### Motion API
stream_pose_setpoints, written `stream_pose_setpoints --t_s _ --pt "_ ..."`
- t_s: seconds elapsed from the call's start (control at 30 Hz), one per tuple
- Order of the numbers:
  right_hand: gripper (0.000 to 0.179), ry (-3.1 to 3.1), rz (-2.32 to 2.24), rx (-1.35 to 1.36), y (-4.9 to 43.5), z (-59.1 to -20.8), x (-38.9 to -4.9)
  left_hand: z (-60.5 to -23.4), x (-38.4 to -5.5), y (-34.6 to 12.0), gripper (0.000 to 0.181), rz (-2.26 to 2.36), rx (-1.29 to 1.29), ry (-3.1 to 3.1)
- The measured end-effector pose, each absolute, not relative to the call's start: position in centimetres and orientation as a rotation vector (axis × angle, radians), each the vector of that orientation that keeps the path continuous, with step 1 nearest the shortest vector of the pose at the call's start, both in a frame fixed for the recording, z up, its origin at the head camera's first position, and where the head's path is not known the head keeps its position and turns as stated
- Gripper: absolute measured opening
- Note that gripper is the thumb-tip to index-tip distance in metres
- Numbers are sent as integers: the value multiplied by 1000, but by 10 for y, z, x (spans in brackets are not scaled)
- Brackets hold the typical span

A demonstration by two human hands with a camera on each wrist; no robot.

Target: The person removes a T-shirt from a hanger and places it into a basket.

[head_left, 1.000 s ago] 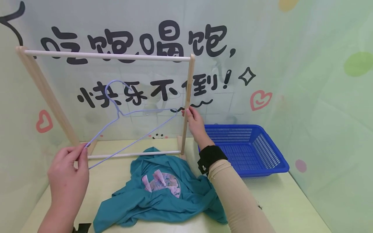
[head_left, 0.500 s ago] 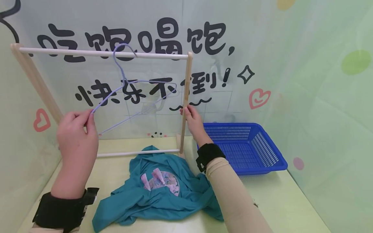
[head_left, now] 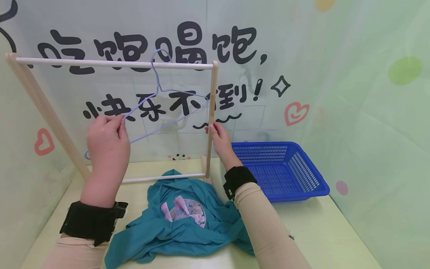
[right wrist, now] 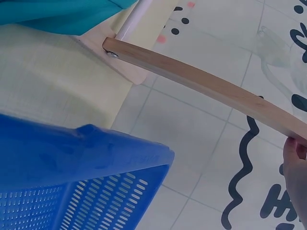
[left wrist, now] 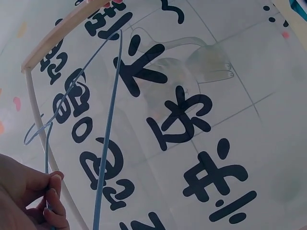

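My left hand [head_left: 109, 149] pinches the sloping left arm of a thin lilac wire clothes hanger [head_left: 141, 104]. The hanger's hook loops over the white top bar of a wooden rack [head_left: 114, 64], nearer its right end; in the left wrist view the hook [left wrist: 34, 134] crosses the bar. With thumb and fingers my right hand [head_left: 221, 142] grips the rack's right post [head_left: 212, 108]. A teal garment [head_left: 181, 231] with a pastel print and pink bow-like pieces lies crumpled on the table below, partly over the rack's lower bar.
A blue plastic basket [head_left: 322, 186] with slotted walls stands on the table [head_left: 336, 231] to the right of the rack. Behind the rack hangs a pale printed curtain [head_left: 302, 45] with black lettering. Another curtain side closes in on the right.
My left hand has raised the hanger from below the top bar and carried it rightward, its hook now at the bar. My right hand stays on the post.
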State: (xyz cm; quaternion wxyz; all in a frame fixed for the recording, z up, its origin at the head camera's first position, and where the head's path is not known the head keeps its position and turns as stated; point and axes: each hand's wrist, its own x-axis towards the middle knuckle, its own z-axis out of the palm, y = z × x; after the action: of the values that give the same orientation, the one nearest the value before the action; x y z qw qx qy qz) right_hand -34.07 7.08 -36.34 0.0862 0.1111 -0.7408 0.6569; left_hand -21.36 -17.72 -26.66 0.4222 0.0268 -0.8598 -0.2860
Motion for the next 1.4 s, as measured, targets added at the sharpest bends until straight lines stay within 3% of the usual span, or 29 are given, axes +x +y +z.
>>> stream_pose_setpoints --t_s 0.8,0.97,1.1,1.4 --pt "43 -2243 1908 316 68 -362 -340 -281 -218 -175 28 -637 55 -2219" --pt "41 -2243 1893 322 68 -363 -339 -283 -214 -176 37 -610 36 -2230" --pt "40 -2245 1894 306 66 -363 -337 -288 -210 -176 45 -610 -62 -2137" --pt "41 -2272 1908 256 65 -359 -335 -301 -197 -168 45 -624 -386 -1986"
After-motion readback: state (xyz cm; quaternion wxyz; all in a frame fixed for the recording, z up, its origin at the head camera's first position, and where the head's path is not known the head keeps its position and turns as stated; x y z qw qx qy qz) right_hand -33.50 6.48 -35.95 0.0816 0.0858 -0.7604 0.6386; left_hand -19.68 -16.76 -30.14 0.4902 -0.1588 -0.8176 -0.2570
